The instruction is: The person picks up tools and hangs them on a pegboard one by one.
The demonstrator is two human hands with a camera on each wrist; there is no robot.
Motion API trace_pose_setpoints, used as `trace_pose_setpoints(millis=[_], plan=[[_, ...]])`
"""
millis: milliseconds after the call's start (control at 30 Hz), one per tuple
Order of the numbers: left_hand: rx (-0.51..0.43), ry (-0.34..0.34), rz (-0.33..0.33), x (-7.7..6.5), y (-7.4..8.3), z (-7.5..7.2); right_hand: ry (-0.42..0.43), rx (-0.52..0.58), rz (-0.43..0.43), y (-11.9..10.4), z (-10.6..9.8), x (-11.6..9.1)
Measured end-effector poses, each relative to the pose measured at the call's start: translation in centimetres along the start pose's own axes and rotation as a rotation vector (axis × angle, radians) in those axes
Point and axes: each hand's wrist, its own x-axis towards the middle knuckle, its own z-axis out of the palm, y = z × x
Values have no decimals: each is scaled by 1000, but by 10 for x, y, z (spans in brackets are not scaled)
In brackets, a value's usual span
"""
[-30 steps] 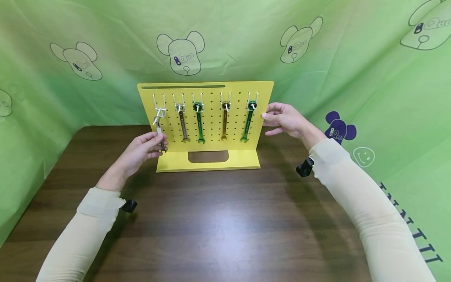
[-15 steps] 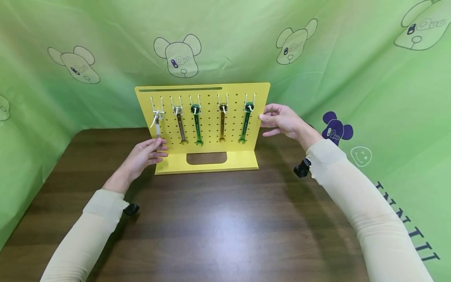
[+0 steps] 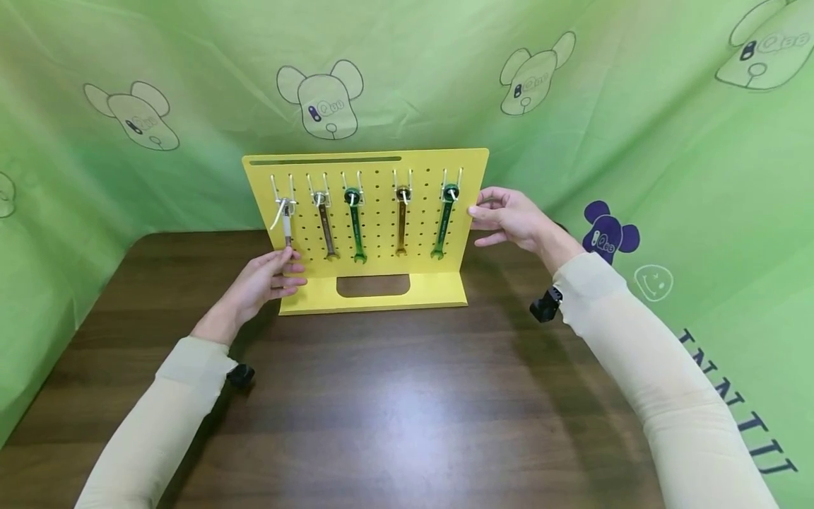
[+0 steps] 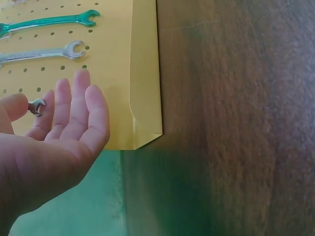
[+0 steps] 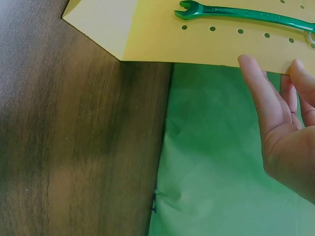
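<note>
A yellow pegboard (image 3: 434, 286) stands upright on its base, with several combination wrenches hanging from its white hooks. At the far left, my left hand (image 3: 257, 285) pinches the lower end of a silver wrench (image 3: 287, 227) with a white label; its upper end is at the leftmost hook. In the left wrist view that wrench's open end (image 4: 37, 106) shows between thumb and index finger, the other fingers extended. My right hand (image 3: 516, 220) holds the board's right edge between thumb and fingers, beside a green wrench (image 3: 444, 223).
A brownish wrench (image 3: 327, 230), another green wrench (image 3: 357, 230) and a gold one (image 3: 402, 223) hang between the hands. Beneath the board lies a dark wooden tabletop (image 3: 394, 396). Behind it hangs a green printed cloth (image 3: 432, 85).
The silver wrench in my left hand has gone from a tilt in front of the leftmost hook to hanging straight against it. My right hand stays at the board's edge.
</note>
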Motion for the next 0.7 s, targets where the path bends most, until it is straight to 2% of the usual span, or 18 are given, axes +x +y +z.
trace_pose_setpoints(millis=[267,433,567,700], plan=[[34,-4,-52,4,0,-2,3,-17,-7,-3,0,2],[85,-6,-69,4,-7,-1,0,-30,-11,-2,-5,3],[91,-2,-72,0,-11,-7,-7,-34,-8,0,-7,4],[79,3,-60,-6,-10,-17,21,-42,-34,1,-9,7]])
